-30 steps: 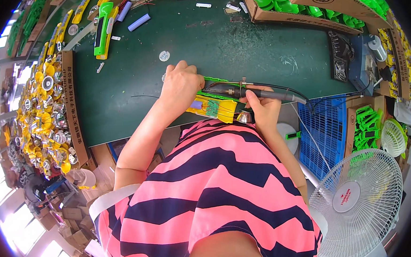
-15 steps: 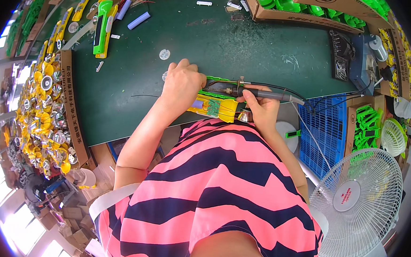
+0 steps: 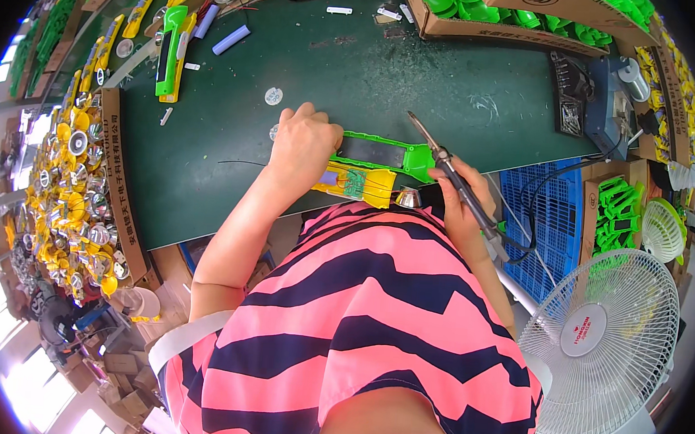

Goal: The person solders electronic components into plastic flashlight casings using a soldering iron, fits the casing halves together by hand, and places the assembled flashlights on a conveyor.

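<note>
My left hand is closed over the left ends of a green plastic torch shell and a yellow torch shell, hiding those ends. The green shell has a dark panel inside. Against its near side lies the yellow one, carrying a small green circuit board, a purple cell and thin wires. A silver reflector cup sits at the yellow shell's right end. In my right hand is a soldering iron, gripped by its handle. Its bare tip points far-left, above the bench beyond the green shell.
Loose purple cells and a green-and-yellow torch lie far left. A box of yellow parts and reflectors flanks the bench. Green parts fill a carton at the back right. A solder spool stands right; a white fan is near right.
The soldering iron has swung off the green shell toward the right, its tip now angled away from me. More of the green shell shows. My left hand stays nearly in place.
</note>
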`<action>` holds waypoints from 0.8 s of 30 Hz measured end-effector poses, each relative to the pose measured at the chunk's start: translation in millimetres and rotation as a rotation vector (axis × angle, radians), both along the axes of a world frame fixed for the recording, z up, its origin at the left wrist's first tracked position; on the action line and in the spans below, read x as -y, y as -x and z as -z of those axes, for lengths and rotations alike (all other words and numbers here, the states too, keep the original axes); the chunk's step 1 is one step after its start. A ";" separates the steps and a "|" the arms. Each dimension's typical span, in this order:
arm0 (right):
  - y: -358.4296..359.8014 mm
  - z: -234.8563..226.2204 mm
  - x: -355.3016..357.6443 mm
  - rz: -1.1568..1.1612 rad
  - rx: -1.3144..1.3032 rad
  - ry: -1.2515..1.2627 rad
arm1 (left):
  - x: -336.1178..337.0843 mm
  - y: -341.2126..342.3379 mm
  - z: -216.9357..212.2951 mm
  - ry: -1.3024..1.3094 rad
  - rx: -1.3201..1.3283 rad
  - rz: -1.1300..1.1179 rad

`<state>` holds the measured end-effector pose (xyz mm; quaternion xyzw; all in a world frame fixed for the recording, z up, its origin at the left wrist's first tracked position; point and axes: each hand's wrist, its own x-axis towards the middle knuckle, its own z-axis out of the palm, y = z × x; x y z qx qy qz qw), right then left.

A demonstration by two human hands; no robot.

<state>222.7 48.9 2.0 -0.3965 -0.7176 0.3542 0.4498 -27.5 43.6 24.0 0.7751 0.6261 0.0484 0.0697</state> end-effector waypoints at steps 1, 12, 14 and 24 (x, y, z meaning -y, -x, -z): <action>-2.3 0.6 -2.7 -0.019 0.110 -0.150 | 0.1 -0.1 -0.1 -0.003 0.008 -0.005; -8.1 7.5 -2.5 -0.061 0.284 -0.031 | 1.7 -2.1 -0.4 -0.037 0.006 0.003; -8.7 7.2 -3.9 -0.085 0.282 -0.028 | 1.9 -1.9 -0.1 -0.062 -0.005 0.003; -8.8 9.7 -4.3 -0.055 0.260 0.036 | -6.0 -0.3 -25.3 -0.058 0.162 0.031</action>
